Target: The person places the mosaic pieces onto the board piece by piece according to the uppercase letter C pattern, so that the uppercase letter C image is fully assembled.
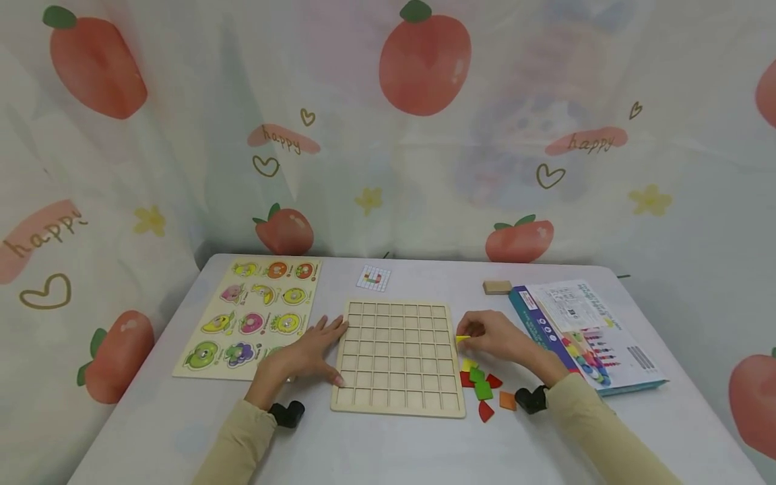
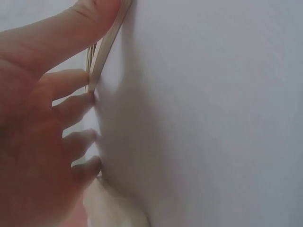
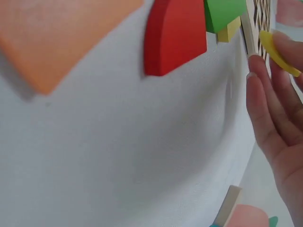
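Observation:
A pale wooden grid board (image 1: 397,357) lies flat in the middle of the table in the head view. Against its left edge rests my left hand (image 1: 306,351), fingers spread and straight, thumb at the lower corner. My right hand (image 1: 500,335) is beside the board's right edge and pinches a yellow curved block (image 3: 277,53). Below that hand several blocks lie loosely together: green (image 1: 483,390), yellow (image 1: 469,364) and red (image 1: 486,411). An orange square block (image 1: 507,401) lies to their right, near the right wrist.
A fruit puzzle board (image 1: 248,313) lies on the left of the table. A small pattern card (image 1: 372,278) sits behind the grid board. At the right are a box (image 1: 591,337) and a small wooden block (image 1: 497,287). A printed curtain (image 1: 424,168) hangs behind.

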Demonstrator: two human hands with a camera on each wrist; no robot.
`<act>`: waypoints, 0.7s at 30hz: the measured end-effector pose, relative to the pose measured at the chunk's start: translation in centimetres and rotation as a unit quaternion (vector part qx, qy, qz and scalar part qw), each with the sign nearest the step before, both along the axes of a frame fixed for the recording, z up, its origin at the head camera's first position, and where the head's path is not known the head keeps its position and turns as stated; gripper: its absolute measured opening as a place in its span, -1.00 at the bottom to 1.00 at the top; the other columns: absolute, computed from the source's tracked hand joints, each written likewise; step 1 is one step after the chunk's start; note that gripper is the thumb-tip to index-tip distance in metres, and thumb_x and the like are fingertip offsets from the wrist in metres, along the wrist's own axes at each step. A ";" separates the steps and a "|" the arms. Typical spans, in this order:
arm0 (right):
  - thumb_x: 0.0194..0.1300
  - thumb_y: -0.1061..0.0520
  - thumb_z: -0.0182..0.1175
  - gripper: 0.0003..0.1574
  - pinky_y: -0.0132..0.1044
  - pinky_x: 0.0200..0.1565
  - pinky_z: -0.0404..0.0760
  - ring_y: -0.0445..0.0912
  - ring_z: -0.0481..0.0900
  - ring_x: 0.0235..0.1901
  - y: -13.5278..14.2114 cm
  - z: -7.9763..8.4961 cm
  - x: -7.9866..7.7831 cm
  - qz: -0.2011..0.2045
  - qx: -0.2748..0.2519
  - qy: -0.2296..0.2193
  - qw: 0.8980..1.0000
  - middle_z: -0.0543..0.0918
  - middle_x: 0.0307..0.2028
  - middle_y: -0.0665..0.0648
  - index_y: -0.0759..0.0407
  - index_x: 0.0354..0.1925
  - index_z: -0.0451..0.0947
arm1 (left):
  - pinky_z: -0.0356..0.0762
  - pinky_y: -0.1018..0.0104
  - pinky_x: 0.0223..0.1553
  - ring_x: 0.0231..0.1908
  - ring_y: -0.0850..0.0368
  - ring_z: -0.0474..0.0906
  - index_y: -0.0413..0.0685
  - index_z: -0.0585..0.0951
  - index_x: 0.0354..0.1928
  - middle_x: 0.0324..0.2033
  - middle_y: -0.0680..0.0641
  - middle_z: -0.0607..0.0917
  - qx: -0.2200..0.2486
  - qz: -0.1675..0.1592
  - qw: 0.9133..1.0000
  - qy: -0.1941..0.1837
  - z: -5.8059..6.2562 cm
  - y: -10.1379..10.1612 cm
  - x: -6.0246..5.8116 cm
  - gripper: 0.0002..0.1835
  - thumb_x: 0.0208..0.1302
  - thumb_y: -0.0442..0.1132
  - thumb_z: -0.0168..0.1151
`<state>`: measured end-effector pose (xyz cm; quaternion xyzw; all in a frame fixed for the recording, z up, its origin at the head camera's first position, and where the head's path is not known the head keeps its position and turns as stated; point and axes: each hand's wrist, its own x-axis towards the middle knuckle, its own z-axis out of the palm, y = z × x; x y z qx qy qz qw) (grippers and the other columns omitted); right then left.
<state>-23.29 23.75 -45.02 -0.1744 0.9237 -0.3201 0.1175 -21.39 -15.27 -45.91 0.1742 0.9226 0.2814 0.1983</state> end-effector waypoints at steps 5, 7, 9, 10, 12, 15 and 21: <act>0.31 0.18 0.37 -0.87 -0.11 0.05 0.73 -0.06 0.66 -0.12 0.0 0.1 -0.5 -0.018 -0.017 0.008 1.000 0.75 -0.18 0.03 0.10 -0.15 0.72 | -0.12 -0.31 0.59 0.63 -0.28 -0.24 -0.10 0.17 0.61 0.64 -0.11 0.05 -0.005 -0.001 1.000 0.002 -0.1 0.1 -0.1 0.23 -0.09 -0.10 0.69; 0.32 0.17 0.36 -0.84 -0.06 0.07 0.74 -0.02 0.69 -0.08 -0.1 0.2 -0.7 -0.023 -0.029 0.006 0.999 0.76 -0.12 0.07 0.12 -0.12 0.74 | -0.13 -0.30 0.59 0.63 -0.27 -0.24 -0.10 0.17 0.61 0.64 -0.10 0.05 -0.008 -0.002 1.000 0.005 -0.2 0.1 -0.2 0.23 -0.08 -0.10 0.69; 0.33 0.18 0.35 -0.81 -0.03 0.08 0.75 0.01 0.71 -0.05 -0.2 0.2 -0.9 -0.026 -0.039 0.000 0.999 0.76 -0.08 0.11 0.14 -0.09 0.75 | -0.13 -0.31 0.59 0.63 -0.30 -0.24 -0.10 0.17 0.61 0.64 -0.11 0.05 -0.006 -0.005 1.000 0.008 -0.2 0.1 -0.2 0.22 -0.07 -0.10 0.68; 0.33 0.18 0.34 -0.79 -0.04 0.08 0.75 0.02 0.73 -0.05 -0.2 0.2 -1.0 -0.027 -0.044 -0.004 0.999 0.76 -0.06 0.12 0.15 -0.06 0.75 | -0.14 -0.31 0.59 0.63 -0.30 -0.26 -0.10 0.16 0.61 0.64 -0.10 0.04 -0.007 -0.006 1.000 0.007 -0.2 0.2 -0.1 0.22 -0.06 -0.09 0.68; 0.34 0.17 0.34 -0.73 -0.05 0.08 0.75 0.01 0.74 -0.05 -0.4 0.2 -1.3 -0.027 -0.051 -0.009 0.998 0.75 -0.05 0.13 0.15 0.00 0.74 | -0.14 -0.33 0.58 0.62 -0.31 -0.28 -0.09 0.15 0.62 0.64 -0.09 0.03 -0.008 -0.008 1.000 0.006 -0.2 0.3 -0.1 0.22 -0.05 -0.07 0.67; 0.32 0.16 0.36 -0.63 -0.09 0.07 0.76 0.00 0.75 -0.07 -0.8 0.1 -1.7 -0.033 -0.058 -0.008 0.998 0.73 -0.08 0.13 0.16 0.09 0.71 | -0.12 -0.35 0.57 0.62 -0.32 -0.29 -0.05 0.15 0.62 0.65 -0.08 0.03 -0.011 -0.008 1.000 0.005 -0.2 0.6 -0.1 0.22 -0.04 -0.04 0.67; 0.30 0.15 0.40 -0.66 -0.32 -0.14 0.73 -0.04 0.68 -0.17 -2.0 0.2 -2.6 -0.036 -0.055 0.010 0.998 0.76 -0.16 0.10 0.15 0.05 0.73 | -0.09 -0.35 0.57 0.63 -0.28 -0.29 0.01 0.16 0.62 0.65 -0.02 0.03 -0.019 0.002 1.000 0.000 -0.4 0.7 -0.3 0.23 -0.08 -0.03 0.69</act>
